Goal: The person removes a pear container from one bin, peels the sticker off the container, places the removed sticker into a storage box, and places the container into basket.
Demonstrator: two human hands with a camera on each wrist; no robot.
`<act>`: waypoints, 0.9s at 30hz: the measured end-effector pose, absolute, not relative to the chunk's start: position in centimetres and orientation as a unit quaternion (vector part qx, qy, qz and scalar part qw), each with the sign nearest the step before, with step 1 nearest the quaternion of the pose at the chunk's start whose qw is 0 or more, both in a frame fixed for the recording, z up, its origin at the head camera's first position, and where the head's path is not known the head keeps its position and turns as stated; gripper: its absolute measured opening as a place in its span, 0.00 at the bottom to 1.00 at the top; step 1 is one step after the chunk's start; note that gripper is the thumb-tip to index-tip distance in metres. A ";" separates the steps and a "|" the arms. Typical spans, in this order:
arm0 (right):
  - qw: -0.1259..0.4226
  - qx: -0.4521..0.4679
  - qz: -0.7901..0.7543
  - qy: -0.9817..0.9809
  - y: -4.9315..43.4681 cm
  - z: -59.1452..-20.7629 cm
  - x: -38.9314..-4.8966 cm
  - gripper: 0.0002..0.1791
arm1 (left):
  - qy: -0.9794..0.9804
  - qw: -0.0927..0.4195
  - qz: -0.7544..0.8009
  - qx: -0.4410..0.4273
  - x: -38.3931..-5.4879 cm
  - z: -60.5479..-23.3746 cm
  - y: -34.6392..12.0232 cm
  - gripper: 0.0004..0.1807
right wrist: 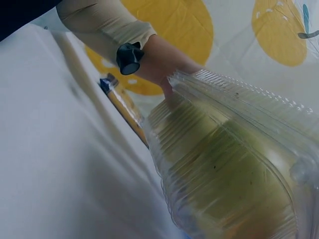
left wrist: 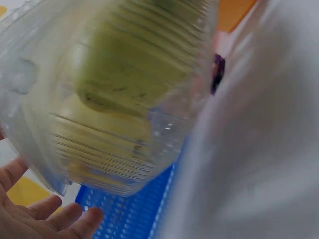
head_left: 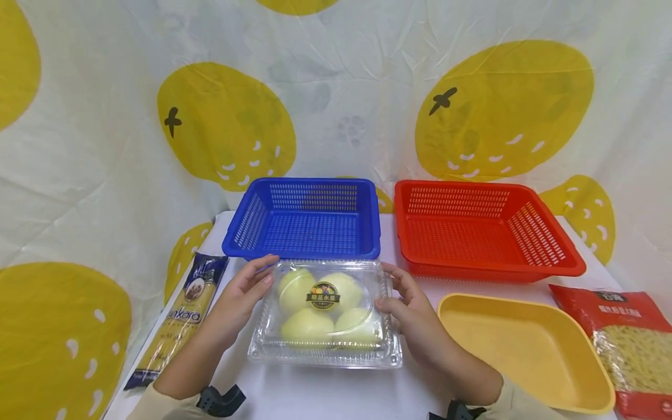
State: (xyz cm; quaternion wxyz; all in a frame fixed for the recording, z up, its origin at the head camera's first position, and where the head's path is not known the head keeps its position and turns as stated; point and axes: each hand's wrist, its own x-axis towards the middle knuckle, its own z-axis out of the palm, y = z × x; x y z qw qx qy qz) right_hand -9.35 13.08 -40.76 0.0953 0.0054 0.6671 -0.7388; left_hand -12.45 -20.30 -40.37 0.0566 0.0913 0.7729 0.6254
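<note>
A clear plastic clamshell box (head_left: pixel 322 315) holds several pale yellow-green round fruits (head_left: pixel 307 328) under a lid with a black and gold label (head_left: pixel 322 296). My left hand (head_left: pixel 247 297) holds its far left corner, thumb by the lid and fingers around the edge. In the left wrist view the fingers of my left hand (left wrist: pixel 50 216) lie close along the box's rim. On the opposite side my right hand (head_left: pixel 412 309) grips the box, thumb over the lid and fingers around the far right corner. The box appears tilted in both wrist views.
Behind the box stand a blue basket (head_left: pixel 375 224) and a red basket (head_left: pixel 574 265). A yellow tray (head_left: pixel 504 344) sits at right, beside a red bag of pasta (head_left: pixel 635 356). A long spaghetti pack (head_left: pixel 184 318) lies at left. A fruit-printed curtain (head_left: pixel 341 122) hangs around the white table (head_left: pixel 315 396).
</note>
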 end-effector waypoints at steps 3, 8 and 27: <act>0.093 0.015 -0.739 0.668 11.9 -41.1 -9.3 0.38 | 0.777 0.056 0.621 0.082 -12.1 -40.7 -21.2 0.25; 0.091 0.028 -0.748 0.657 9.9 -42.0 -9.3 0.40 | 0.788 0.052 0.608 0.077 -11.8 -40.9 -22.7 0.25; 0.066 0.027 -0.744 0.664 6.4 -46.7 -10.5 0.43 | 0.809 0.058 0.581 0.062 -12.4 -42.9 -25.9 0.29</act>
